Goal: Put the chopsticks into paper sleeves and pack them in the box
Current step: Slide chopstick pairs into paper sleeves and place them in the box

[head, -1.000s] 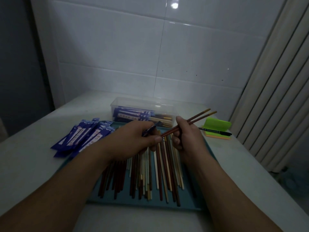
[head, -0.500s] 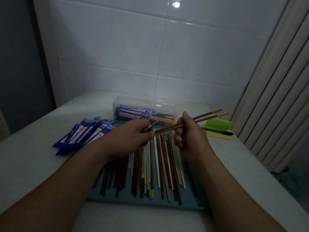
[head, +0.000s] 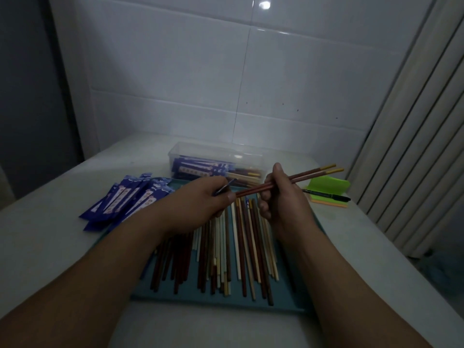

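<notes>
My right hand [head: 281, 197] grips a pair of reddish-brown chopsticks [head: 308, 175] with yellow ends that point up to the right. Their thin tips meet my left hand [head: 198, 204], which pinches the mouth of a blue paper sleeve [head: 224, 189], mostly hidden under its fingers. Below both hands, several loose brown and cream chopsticks [head: 226, 257] lie on a teal tray [head: 218, 301]. A clear plastic box [head: 216, 156] behind the tray holds sleeved chopsticks. A heap of blue sleeves [head: 125, 199] lies left of the tray.
Green and orange sticky notes [head: 331, 188] with a black pen [head: 326, 195] on top lie to the right of the box. The white table ends at a tiled wall behind and at a ribbed radiator [head: 411, 151] on the right.
Both hands rose slightly and the chopsticks flattened out, their tips sliding left to the sleeve's mouth in my left hand.
</notes>
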A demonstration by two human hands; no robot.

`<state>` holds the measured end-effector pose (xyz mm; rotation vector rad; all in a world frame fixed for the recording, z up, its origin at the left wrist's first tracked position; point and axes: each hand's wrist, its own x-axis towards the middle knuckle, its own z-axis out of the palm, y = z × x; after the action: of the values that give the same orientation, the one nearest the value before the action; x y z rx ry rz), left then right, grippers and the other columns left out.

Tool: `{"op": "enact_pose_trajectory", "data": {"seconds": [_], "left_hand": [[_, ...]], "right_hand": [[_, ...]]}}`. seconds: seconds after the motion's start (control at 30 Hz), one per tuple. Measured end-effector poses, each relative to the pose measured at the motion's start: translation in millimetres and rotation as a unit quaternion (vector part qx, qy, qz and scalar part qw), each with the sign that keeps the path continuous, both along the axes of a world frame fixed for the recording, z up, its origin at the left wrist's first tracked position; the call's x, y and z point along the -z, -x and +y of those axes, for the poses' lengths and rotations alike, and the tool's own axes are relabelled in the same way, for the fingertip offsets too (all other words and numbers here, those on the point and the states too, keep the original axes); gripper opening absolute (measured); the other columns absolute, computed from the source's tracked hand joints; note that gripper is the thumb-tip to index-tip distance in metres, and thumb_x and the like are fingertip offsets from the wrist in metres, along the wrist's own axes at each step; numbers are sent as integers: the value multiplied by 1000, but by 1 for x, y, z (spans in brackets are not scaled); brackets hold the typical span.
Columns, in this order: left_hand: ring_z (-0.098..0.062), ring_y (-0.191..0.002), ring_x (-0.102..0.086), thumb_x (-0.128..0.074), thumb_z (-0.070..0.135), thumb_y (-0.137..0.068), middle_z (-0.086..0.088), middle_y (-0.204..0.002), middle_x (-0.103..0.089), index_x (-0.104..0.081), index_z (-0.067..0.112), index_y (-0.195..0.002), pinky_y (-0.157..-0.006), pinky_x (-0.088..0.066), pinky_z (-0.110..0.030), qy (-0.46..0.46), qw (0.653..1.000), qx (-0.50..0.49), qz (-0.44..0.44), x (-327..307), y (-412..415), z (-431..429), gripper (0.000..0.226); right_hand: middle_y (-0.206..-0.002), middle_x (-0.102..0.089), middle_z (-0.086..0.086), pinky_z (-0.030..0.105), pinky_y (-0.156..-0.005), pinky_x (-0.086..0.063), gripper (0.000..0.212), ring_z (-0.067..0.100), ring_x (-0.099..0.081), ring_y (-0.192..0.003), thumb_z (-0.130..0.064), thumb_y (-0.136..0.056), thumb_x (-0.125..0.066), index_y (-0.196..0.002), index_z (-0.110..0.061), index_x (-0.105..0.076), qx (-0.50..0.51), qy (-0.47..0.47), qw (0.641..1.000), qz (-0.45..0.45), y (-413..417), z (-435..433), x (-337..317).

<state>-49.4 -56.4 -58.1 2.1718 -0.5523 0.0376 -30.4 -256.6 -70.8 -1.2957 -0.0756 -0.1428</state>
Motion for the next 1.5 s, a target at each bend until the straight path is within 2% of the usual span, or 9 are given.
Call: {"op": "enact_pose_trajectory", "data": {"seconds": [0.07,0.17,0.33,0.5,0.63,0.9,1.13,1.33,1.5], "left_hand": [[-8,-64,-48,-53,39,-105,2,-78,-56,-63,12,-104,-65,-43,-30,-10,1000,-1,-2,0,-1,1,28],[-10,-69,-50,-54,45,-104,2,-81,-55,-60,20,-97,-66,-42,-32,-41,998,-17,-31,2,-1,0,27],[-5,-83,-58,-43,73,-93,10,-91,-61,-52,36,-102,-73,-48,-32,-90,994,-35,-51,5,1,0,40],[5,-80,-53,-51,59,-100,17,-88,-56,-52,38,-106,-66,-38,-28,-111,989,-23,-96,7,0,0,21],[12,-84,-52,-57,51,-100,22,-92,-56,-51,42,-107,-66,-36,-18,-104,987,-18,-118,9,-1,1,12],[6,-86,-56,-58,49,-100,20,-95,-60,-54,40,-108,-68,-40,-23,-92,988,-17,-121,10,-3,1,13],[0,-88,-59,-56,54,-99,14,-98,-63,-53,39,-108,-77,-52,-31,-103,989,-12,-108,13,-2,0,18],[3,-87,-57,-61,52,-98,18,-99,-61,-53,40,-110,-70,-44,-25,-117,986,-13,-115,12,-3,0,19],[2,-87,-56,-62,49,-98,16,-99,-61,-54,38,-112,-71,-46,-27,-120,984,-9,-128,14,-3,-3,20]], "right_hand": [[-56,-48,2,22,-39,-27,46,17,-40,-42,-49,-106,-47,-73,-18,-55,7,-13,1000,14,-2,-3,0],[-55,-47,2,21,-38,-25,47,17,-37,-41,-45,-107,-48,-69,-18,-55,38,-7,999,5,-3,-4,1],[-56,-49,1,22,-39,-28,43,15,-41,-42,-44,-107,-47,-73,-19,-53,112,-6,994,8,-3,-11,-1],[-55,-47,-1,19,-36,-28,40,12,-39,-40,-41,-108,-48,-74,-20,-51,138,-63,988,21,-3,-18,-5],[-54,-46,-2,20,-37,-26,39,12,-37,-40,-42,-107,-48,-75,-21,-51,118,-85,989,18,-3,-19,-9],[-53,-46,-1,21,-38,-26,42,15,-36,-40,-41,-107,-48,-70,-20,-52,123,-27,992,-2,-3,-16,-7],[-54,-45,0,20,-38,-28,42,14,-38,-40,-41,-107,-49,-72,-20,-51,153,2,988,-15,0,-18,-5],[-55,-48,0,26,-45,-32,43,15,-43,-45,-47,-106,-48,-73,-21,-55,154,58,985,-49,-1,-14,-3],[-54,-47,-1,25,-45,-34,41,15,-44,-45,-46,-106,-50,-76,-18,-58,145,62,986,-48,2,-6,-1]]}}
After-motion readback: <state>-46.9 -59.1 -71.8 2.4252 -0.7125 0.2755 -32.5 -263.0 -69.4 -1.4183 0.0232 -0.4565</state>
